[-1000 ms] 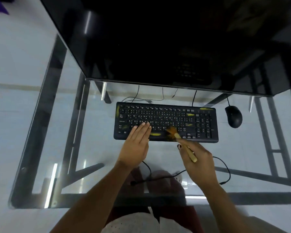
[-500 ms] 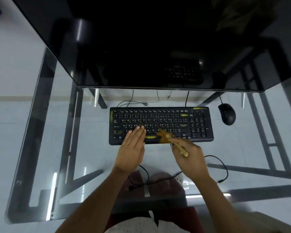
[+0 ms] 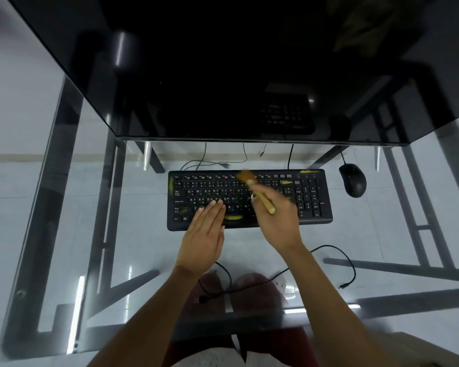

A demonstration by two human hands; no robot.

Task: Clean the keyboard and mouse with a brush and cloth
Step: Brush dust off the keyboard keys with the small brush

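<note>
Glass forms the counter (image 3: 64,207), through which a dark metal frame, pale floor tiles and loose black cables show. A black keyboard (image 3: 313,207) with yellow smears lies at the centre of the view, and a black mouse (image 3: 353,180) sits apart from it at 3 o'clock, its cord running up under the monitor (image 3: 223,62), whose dark screen fills the upper half of the view and blocks whatever stands behind it. The left hand (image 3: 203,234) lies flat, fingers straight and together, fingertips pressing the keys at the keyboard's lower left. The right hand (image 3: 278,221) grips a wooden-handled brush (image 3: 260,197), fingers curled round the handle, with the bristles at 11 o'clock from the hand, over the top rows of keys. Brush and right hand are smeared by motion, so whether the bristles touch the keys cannot be told. Both hands cover part of the keyboard's lower rows. A faint reflection of keyboard and mouse shows in the screen. The person's lap is cut off at the bottom edge.
</note>
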